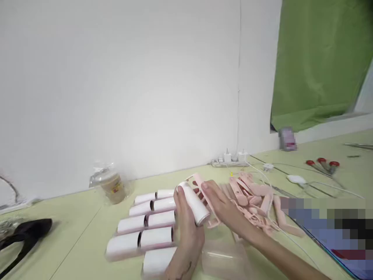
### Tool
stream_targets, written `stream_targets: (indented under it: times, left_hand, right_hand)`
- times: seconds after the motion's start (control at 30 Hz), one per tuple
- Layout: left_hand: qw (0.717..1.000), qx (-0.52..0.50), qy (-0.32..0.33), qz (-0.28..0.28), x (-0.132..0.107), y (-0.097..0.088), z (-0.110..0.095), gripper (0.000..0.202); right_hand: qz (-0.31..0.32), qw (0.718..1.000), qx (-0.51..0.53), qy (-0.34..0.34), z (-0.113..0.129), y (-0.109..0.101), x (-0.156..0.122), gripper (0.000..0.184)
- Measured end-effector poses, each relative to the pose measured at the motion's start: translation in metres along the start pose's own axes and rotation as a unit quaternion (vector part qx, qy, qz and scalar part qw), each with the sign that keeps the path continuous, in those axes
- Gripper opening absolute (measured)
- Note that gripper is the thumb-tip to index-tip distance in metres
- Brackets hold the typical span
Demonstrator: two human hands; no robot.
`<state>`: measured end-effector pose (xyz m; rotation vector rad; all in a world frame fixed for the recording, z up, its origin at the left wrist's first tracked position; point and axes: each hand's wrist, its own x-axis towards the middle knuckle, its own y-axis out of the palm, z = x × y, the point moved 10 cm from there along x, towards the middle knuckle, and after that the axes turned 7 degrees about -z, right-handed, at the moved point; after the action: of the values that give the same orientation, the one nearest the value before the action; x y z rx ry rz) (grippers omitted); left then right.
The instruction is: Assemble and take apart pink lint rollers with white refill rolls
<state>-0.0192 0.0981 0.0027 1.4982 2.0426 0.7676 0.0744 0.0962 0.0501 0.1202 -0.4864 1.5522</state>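
Note:
A white paper roll (194, 204), apparently a lint-roller refill, is gripped in my left hand (186, 223), tilted with its far end up. In my right hand (217, 196), fingers curled round it, is a pale pink plastic handle frame (198, 179) held against the roll's right side. Rows of similar white rolls (161, 218) lie on the table left of my hands, with dark hollow ends. A clear plastic cover or sleeve (223, 254) rests below my right wrist. To the right is a heap of loose pink plastic parts (253, 194), partly behind my forearm.
A power strip (230, 163) with chargers sits by the wall, its white cables crossing the right side. A bagged tub (112, 184) stands back left, near a black object (32, 229). Red-handled tools (322, 161) and a white adapter (296, 179) lie right. A blurred-out screen is lower right.

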Motion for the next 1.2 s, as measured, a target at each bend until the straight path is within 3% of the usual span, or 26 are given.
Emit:
stream_targets:
  times: [0.27,0.43,0.57,0.7,0.83,0.9,1.0,1.1,1.2]
  left_hand:
    - [0.995,0.081,0.061,0.015,-0.01,0.007,-0.008,0.04]
    - [0.987,0.128,0.073,0.056,-0.012,0.009,-0.012,0.045]
    - [0.97,0.209,0.089,0.088,-0.011,0.006,-0.019,0.064]
    - [0.953,0.283,0.033,0.099,-0.015,-0.013,-0.019,0.086]
    - [0.944,0.301,-0.016,0.138,-0.029,-0.033,-0.013,0.089]
    - [0.92,0.353,-0.025,0.168,-0.036,-0.04,-0.006,0.089]
    - [0.859,0.478,-0.001,0.181,-0.043,-0.05,-0.003,0.094]
    - [0.783,0.584,0.021,0.211,-0.051,-0.049,-0.003,0.086]
    - [0.723,0.641,0.028,0.256,-0.061,-0.041,-0.006,0.072]
  right_hand:
    - [-0.033,0.999,0.037,0.01,-0.001,0.003,-0.007,0.033]
    - [-0.071,0.995,0.065,-0.041,0.008,0.0,-0.008,0.033]
    - [-0.078,0.994,0.08,-0.006,-0.013,0.006,-0.012,0.04]
    - [-0.012,0.995,0.046,0.091,-0.055,0.028,-0.025,0.059]
    - [0.119,0.992,0.013,0.046,-0.045,0.043,-0.041,0.053]
    - [0.168,0.985,-0.023,0.008,-0.032,0.04,-0.043,0.046]
    - [0.227,0.965,-0.11,-0.066,-0.011,0.033,-0.043,0.034]
    - [0.265,0.921,-0.241,-0.152,0.004,0.032,-0.047,0.023]
    - [0.284,0.865,-0.369,-0.186,0.006,0.034,-0.056,0.015]
